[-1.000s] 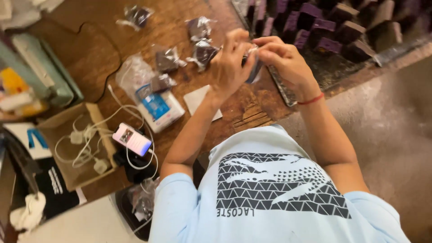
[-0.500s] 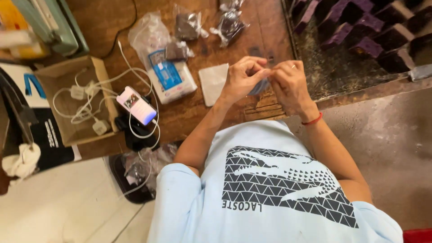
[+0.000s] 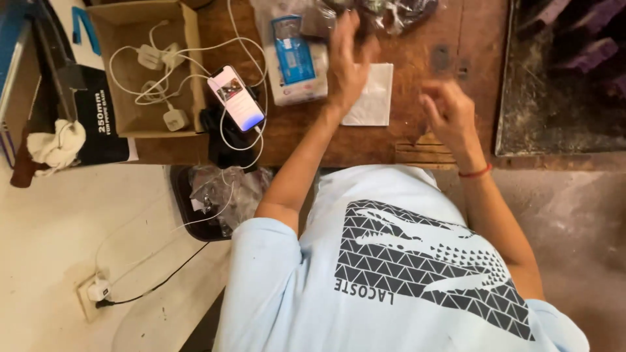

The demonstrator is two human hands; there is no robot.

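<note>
— What is under the left hand [image 3: 349,62]?
— A worn, matt wooden tabletop [image 3: 417,140], with a flat white paper sheet [image 3: 373,104] just beside the wrist.
— And further out from it?
— Glossy, crinkled clear plastic bags [image 3: 391,13], a dull brown cardboard box [image 3: 140,72], and a phone [image 3: 236,98] with a smooth glass screen.

- Left hand [image 3: 349,62]: motion-blurred; grip unreadable.
- Right hand [image 3: 448,114]: blurred; contents unclear.
- Plastic bags [image 3: 391,10]: cut off by top edge.
- Cardboard box [image 3: 140,124]: top cropped.
</note>
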